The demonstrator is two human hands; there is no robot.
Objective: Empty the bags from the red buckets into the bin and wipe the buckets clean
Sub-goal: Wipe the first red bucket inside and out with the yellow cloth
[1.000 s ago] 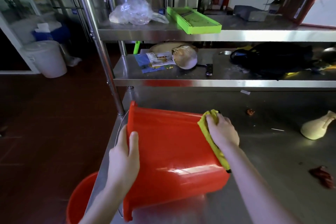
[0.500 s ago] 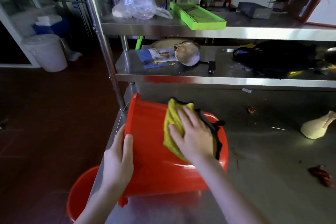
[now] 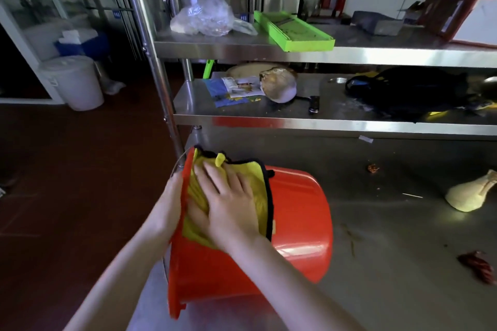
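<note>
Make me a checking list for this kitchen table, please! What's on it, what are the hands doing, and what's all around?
Surface: steel table, smeared, with small bits on it.
Job's things: red bucket lying on its side; yellow cloth spread on its outer wall near the rim.
Clutter: red scraps and a pale lump on the table's right side.
Grips: left hand holds the bucket's rim; right hand presses flat on the cloth.
Cables: nothing seen.
Surroundings: steel shelves holding a clear plastic bag, green tray and black bag; white tub on the floor, left.
</note>
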